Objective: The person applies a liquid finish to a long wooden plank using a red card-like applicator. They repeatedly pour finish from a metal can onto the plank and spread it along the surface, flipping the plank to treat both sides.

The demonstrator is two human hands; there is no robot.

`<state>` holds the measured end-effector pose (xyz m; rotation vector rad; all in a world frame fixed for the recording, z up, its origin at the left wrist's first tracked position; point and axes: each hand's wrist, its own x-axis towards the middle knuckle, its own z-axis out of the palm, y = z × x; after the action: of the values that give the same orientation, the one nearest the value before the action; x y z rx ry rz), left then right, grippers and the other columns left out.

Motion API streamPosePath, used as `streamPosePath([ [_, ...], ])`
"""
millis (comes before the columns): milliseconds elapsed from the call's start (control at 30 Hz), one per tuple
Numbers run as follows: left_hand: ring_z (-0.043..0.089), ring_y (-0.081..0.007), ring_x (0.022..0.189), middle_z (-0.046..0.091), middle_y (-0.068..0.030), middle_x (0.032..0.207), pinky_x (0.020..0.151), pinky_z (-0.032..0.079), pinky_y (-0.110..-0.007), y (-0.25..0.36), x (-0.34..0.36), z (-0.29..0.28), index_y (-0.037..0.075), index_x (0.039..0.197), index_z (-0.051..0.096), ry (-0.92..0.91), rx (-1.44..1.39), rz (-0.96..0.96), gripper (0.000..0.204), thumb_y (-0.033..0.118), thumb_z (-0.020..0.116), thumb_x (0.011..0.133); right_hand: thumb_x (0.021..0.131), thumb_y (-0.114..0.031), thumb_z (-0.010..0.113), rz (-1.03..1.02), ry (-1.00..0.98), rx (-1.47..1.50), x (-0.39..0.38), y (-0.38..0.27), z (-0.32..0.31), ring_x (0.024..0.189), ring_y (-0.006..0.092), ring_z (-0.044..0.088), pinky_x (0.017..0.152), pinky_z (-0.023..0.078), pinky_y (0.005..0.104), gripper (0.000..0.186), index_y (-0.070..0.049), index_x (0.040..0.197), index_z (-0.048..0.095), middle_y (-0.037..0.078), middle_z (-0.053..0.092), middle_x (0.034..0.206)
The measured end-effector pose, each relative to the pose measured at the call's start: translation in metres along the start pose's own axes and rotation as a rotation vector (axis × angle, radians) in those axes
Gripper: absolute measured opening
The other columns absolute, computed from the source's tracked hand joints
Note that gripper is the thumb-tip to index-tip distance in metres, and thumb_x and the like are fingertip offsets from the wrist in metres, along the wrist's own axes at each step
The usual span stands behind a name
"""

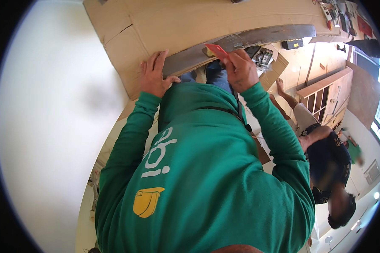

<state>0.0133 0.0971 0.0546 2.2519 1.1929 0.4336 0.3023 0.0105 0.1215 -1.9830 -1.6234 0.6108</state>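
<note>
Green sleeves lead up to both hands. The left hand (155, 77) lies flat, fingers (158, 59) spread and released, pressing the cardboard (164, 21) beside the near end of a long grey strip (240, 39). The right hand (240, 69) is clenched around a red scraper (215, 49), its blade just past the fingertips and touching the strip's lower edge. Beyond the fingers the cardboard spreads across the bench. To the right of the right hand another person (329, 168) bends over near a wooden shelf unit (325, 95).
</note>
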Motion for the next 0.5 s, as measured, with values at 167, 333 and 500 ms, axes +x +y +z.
streamPosePath([
  [167,0.052,-0.0377,0.127,0.051,-0.0127,0.145,0.111,0.046,-0.048,-0.011,-0.010,-0.016,0.011,0.152,0.052,0.011,-0.108,-0.002,0.097,0.039,0.094,0.070,0.085,0.002,0.068,-0.192,0.013,-0.126,0.004,-0.006,-0.008,0.091,0.0354,0.065,0.080,0.055,0.0442,0.030,-0.005,0.113,0.076,0.013,0.065,0.101],
  [333,0.054,-0.0366,0.121,0.056,-0.0106,0.140,0.107,0.047,-0.047,-0.028,-0.029,-0.014,0.011,0.143,0.062,-0.033,0.032,-0.118,0.083,0.039,0.094,0.071,0.082,-0.004,0.067,-0.324,-0.046,-0.218,-0.005,-0.007,0.022,0.099,0.0311,0.063,0.088,0.054,0.0439,0.040,-0.007,0.121,0.071,0.009,0.062,0.109],
  [500,0.057,-0.0353,0.116,0.062,-0.0073,0.132,0.103,0.048,-0.046,-0.034,-0.026,-0.009,0.011,0.133,0.070,-0.008,0.010,-0.119,0.072,0.038,0.094,0.071,0.079,-0.004,0.066,-0.426,-0.118,-0.243,-0.024,-0.004,0.062,0.101,0.0295,0.064,0.088,0.053,0.0434,0.049,-0.010,0.128,0.070,0.007,0.064,0.112],
])
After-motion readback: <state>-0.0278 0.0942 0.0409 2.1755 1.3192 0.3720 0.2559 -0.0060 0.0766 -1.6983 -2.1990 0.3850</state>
